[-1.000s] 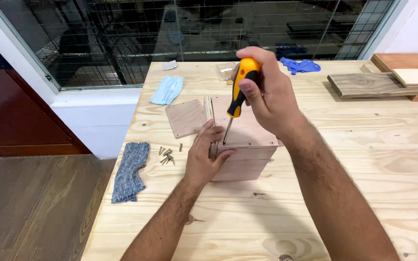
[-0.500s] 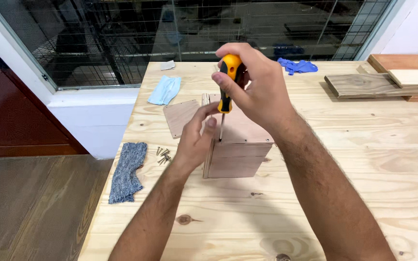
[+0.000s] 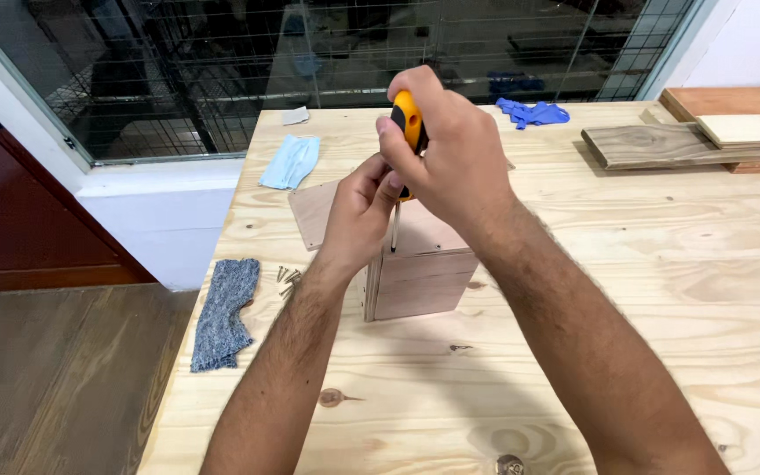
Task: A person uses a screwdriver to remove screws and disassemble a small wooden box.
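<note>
My right hand (image 3: 450, 158) grips a screwdriver (image 3: 408, 119) with an orange and black handle, held upright, its metal tip pointing down at the near left corner of a small wooden box (image 3: 420, 280). My left hand (image 3: 358, 211) rests on the box's left top edge, its fingers raised beside the screwdriver shaft. The box stands on a pale wooden table (image 3: 573, 352). A thin square wood panel (image 3: 312, 211) lies flat just left of the box, partly hidden by my left hand.
Several loose screws (image 3: 288, 277) lie left of the box. A grey cloth (image 3: 222, 312) sits at the table's left edge, a light blue face mask (image 3: 290, 163) and blue gloves (image 3: 531, 113) farther back. Wood planks (image 3: 697, 141) are stacked at the far right.
My left hand has lifted from the box's side up to the screwdriver shaft. The screwdriver tip has shifted slightly toward the box's near left corner.
</note>
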